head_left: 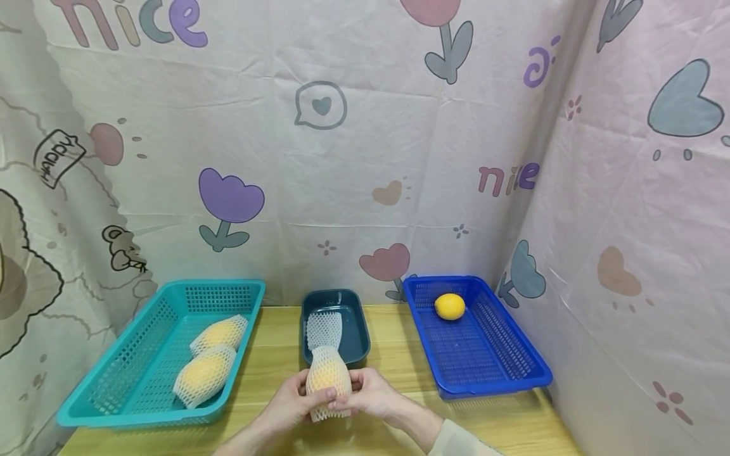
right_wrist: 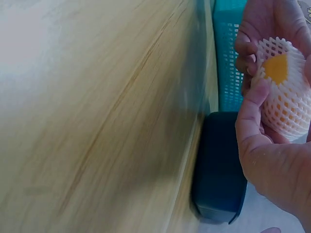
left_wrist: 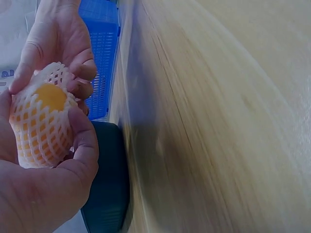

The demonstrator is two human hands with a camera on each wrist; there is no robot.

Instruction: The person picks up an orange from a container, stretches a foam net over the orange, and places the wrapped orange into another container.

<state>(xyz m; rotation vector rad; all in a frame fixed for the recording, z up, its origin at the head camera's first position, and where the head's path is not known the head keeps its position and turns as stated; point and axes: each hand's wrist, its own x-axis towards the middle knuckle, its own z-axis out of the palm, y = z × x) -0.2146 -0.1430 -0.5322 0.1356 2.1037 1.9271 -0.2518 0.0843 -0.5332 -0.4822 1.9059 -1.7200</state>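
Observation:
Both hands hold a lemon in a white foam net sleeve (head_left: 327,373) above the table, just in front of the small dark teal tray. My left hand (head_left: 288,405) grips its left side, and my right hand (head_left: 373,396) grips its right side, thumbs meeting at the front. In the left wrist view, yellow peel shows bare at the open end of the held lemon's net (left_wrist: 43,131). An unfilled foam net (head_left: 325,324) lies in the tray (head_left: 357,332), behind the held fruit; part of the tray is hidden.
A turquoise basket (head_left: 131,373) on the left contains two netted yellow fruits (head_left: 205,373), one behind the other. On the right stands a blue basket (head_left: 485,354) with a bare lemon (head_left: 450,306) near its back. A patterned cloth (head_left: 342,164) hangs behind the wooden table (head_left: 393,342).

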